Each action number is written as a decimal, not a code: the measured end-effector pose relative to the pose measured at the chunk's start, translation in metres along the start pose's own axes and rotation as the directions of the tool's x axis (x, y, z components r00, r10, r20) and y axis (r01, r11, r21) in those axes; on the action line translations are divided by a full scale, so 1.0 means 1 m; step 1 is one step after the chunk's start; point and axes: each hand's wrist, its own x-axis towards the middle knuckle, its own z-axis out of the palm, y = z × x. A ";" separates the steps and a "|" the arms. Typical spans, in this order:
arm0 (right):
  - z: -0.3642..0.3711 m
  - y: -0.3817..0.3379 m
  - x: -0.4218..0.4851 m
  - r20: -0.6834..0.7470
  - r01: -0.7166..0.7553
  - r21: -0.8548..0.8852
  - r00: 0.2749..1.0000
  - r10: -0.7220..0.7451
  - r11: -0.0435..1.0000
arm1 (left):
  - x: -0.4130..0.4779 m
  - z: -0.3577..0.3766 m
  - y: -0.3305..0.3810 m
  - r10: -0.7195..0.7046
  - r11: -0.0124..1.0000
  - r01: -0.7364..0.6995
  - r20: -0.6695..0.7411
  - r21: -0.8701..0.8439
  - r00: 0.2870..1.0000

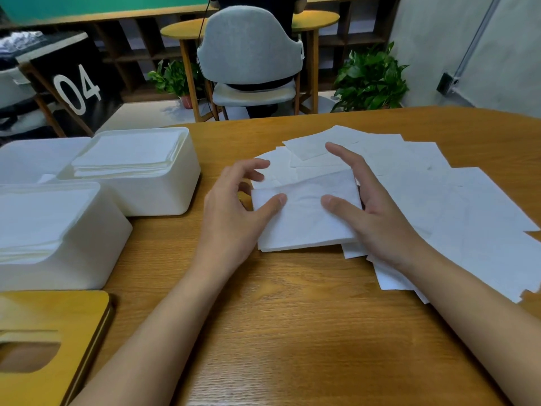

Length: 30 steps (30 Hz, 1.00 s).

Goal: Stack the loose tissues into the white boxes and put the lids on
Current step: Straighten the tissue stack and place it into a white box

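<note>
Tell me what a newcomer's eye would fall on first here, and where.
Two bare hands meet at the table's centre: the left hand rests its thumb on a stack of tissues that the right hand grips. Loose tissues fan across the wooden table to the right. At left, two lidless white boxes sit packed with tissues, a wooden lid lying nearest the camera.
</note>
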 end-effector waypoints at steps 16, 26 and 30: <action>-0.009 0.007 0.003 0.054 -0.040 -0.021 0.998 0.041 0.999 | 0.000 0.005 -0.013 -0.002 0.903 0.145 0.332 -0.404 0.943; -0.005 -0.008 0.000 0.025 -0.084 -0.037 0.996 0.085 0.996 | -0.008 -0.013 -0.002 -0.091 0.927 0.185 0.286 -0.325 0.954; 0.009 -0.037 -0.001 0.010 -0.097 -0.061 0.995 0.098 0.993 | -0.009 -0.053 0.006 -0.060 0.972 0.108 0.219 -0.211 0.974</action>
